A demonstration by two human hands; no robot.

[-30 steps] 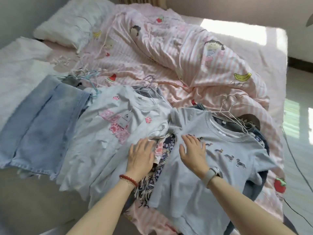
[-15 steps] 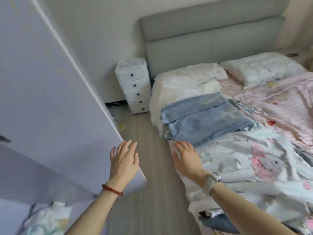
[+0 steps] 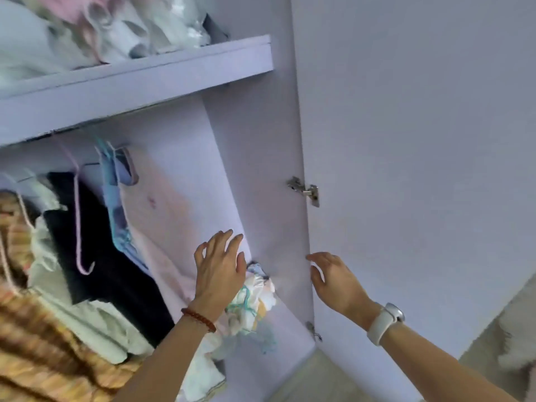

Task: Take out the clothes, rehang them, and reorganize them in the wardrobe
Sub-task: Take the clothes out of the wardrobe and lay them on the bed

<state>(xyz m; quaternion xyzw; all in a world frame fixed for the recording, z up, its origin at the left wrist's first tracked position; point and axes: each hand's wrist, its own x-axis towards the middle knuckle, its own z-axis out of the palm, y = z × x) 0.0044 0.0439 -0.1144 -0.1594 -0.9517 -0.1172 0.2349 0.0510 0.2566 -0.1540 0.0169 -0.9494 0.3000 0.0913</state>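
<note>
I face the open lilac wardrobe [image 3: 255, 175]. Several garments hang from its rail: a black one [image 3: 95, 245] on a pink hanger [image 3: 77, 216], a pale pink one [image 3: 162, 227] on a light blue hanger, and an orange striped one [image 3: 34, 338] at the lower left. My left hand [image 3: 219, 266], fingers spread and empty, is raised in front of the pale pink garment, above a crumpled white cloth with coloured trim [image 3: 252, 303]. Also spread and empty, my right hand [image 3: 333, 281] is at the edge where the wardrobe's side meets the door.
The open wardrobe door [image 3: 420, 140] fills the right side, with metal hinges [image 3: 304, 190] along its edge. A shelf [image 3: 139, 79] above the rail carries piled white and pink bedding. A strip of wood floor and white bedding show at the lower right.
My view has swung from the clothes laid on the bed, past the door, into the wardrobe. Both hands lifted off the shirts and now reach up into the hanging section.
</note>
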